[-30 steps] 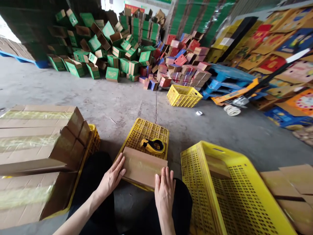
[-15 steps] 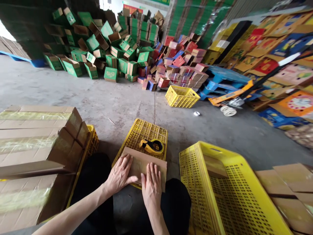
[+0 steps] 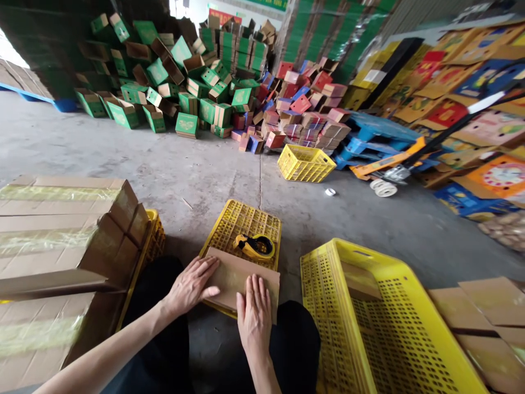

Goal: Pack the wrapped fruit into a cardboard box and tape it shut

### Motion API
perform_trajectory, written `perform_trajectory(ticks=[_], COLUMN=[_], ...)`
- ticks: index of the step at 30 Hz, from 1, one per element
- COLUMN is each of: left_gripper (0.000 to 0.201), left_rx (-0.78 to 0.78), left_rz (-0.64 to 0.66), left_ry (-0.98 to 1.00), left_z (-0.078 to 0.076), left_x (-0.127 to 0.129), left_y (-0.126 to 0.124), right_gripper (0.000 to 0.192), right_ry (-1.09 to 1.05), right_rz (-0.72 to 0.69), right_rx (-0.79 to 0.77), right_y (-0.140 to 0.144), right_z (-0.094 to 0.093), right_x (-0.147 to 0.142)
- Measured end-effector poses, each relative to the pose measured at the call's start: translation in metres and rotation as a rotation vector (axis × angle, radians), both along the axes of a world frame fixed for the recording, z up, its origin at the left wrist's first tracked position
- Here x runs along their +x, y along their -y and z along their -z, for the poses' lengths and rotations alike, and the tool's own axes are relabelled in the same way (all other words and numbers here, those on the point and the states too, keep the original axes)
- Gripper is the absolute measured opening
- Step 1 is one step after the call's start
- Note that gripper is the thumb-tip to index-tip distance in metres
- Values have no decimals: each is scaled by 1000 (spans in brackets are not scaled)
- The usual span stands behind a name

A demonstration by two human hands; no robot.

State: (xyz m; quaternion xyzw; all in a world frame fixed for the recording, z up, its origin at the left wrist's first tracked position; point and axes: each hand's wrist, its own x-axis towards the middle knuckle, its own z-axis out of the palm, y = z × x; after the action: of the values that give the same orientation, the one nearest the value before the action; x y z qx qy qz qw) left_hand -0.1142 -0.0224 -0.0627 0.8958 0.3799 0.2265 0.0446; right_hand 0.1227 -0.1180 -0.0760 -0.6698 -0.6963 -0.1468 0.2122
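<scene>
A small brown cardboard box (image 3: 232,279) lies on the near end of an upturned yellow crate (image 3: 246,218) between my knees. At its left edge, my left hand (image 3: 192,285) rests with the fingers stretched out and the thumb spread. My right hand (image 3: 255,309) lies flat on the right part of the cardboard, fingers extended. Just beyond the cardboard, a yellow and black tape dispenser (image 3: 255,246) sits on the crate. The underside of the box is hidden from me.
Taped cardboard boxes (image 3: 49,235) are stacked at my left. On the right stands a yellow crate (image 3: 328,306) with a flat box (image 3: 361,282) inside, and more cardboard (image 3: 484,312) beyond it. Farther off are a yellow crate (image 3: 305,164), a pallet jack (image 3: 389,169) and piled green boxes (image 3: 186,123).
My left hand has slid left across the cardboard to its edge. My right hand stays in nearly the same place.
</scene>
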Motion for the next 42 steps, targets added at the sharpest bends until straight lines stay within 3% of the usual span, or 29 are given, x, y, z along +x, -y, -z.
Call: perform_trajectory(ticks=[6, 11, 16, 21, 26, 31, 38, 42], left_gripper=[73, 86, 97, 70, 53, 63, 72, 78], left_rx=[40, 17, -2, -46, -85, -14, 29, 35], left_rz=[-145, -81, -65, -58, -80, -97, -124, -130], left_ry=[-3, 31, 95, 127, 90, 62, 97, 80], left_z=[9, 8, 19, 30, 28, 26, 24, 24], left_x=[-30, -10, 10, 3, -5, -3, 5, 7], left_y=[-5, 22, 44, 37, 21, 21, 26, 28], right_gripper=[59, 56, 52, 55, 59, 51, 46, 48], right_ry=[-13, -42, -103, -181, -213, -175, -126, -219], right_rz=[12, 21, 15, -141, -264, -201, 34, 27], right_rx=[-22, -45, -65, -134, -212, -205, -113, -127], right_y=[2, 4, 3, -16, -36, -25, 10, 20], right_z=[1, 1, -1, -3, -7, -16, -23, -24], right_x=[-1, -3, -19, -53, -69, -45, 33, 63])
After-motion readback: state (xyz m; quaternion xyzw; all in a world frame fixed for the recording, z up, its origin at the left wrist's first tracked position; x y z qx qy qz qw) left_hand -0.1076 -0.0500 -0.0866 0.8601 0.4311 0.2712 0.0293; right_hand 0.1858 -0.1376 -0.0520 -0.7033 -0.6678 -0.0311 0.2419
